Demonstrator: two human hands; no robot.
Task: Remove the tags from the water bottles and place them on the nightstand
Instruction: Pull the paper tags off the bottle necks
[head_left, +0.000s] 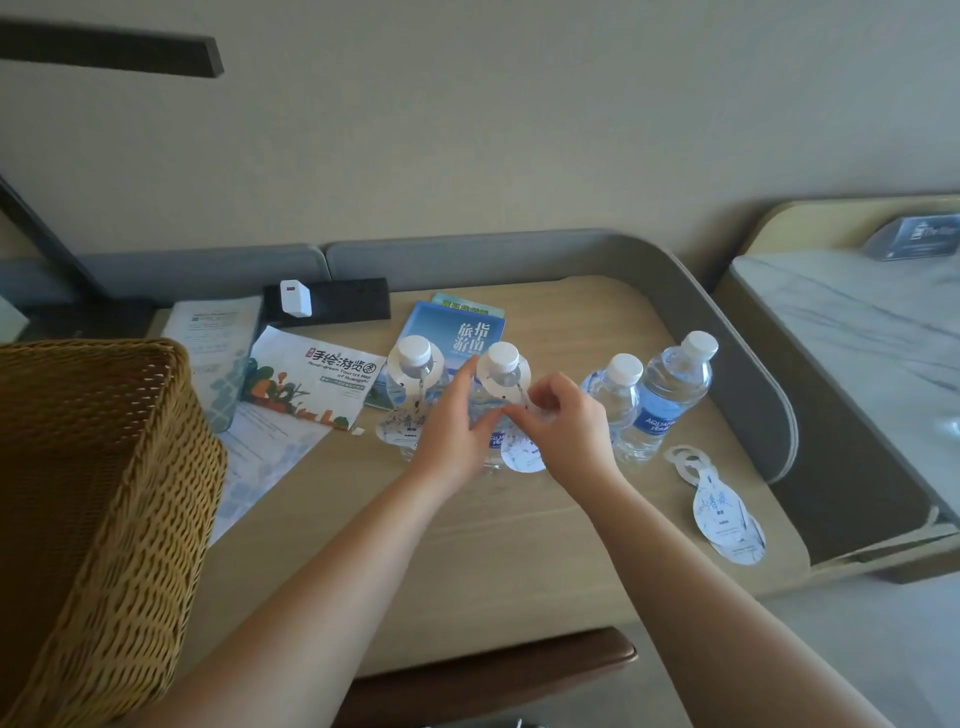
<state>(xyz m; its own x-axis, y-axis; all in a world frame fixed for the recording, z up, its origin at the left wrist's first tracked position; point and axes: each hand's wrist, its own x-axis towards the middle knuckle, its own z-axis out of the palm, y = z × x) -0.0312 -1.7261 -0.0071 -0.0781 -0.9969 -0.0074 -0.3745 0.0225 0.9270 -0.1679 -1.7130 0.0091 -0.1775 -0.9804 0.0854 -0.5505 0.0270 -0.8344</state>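
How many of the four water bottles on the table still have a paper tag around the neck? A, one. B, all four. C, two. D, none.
C: the two left bottles wear tags; the two right bottles have bare necks, and removed tags lie beside them.

Single head-worn view, angled forward and down, close over nightstand (519, 545)

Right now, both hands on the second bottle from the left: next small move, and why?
Probably lift the tag up over the white cap. Its ring sits around the neck of the bottle; the left hand steadies that bottle and the right hand pinches the tag's lower part. Two removed tags already lie at the right, so this one likely joins them.
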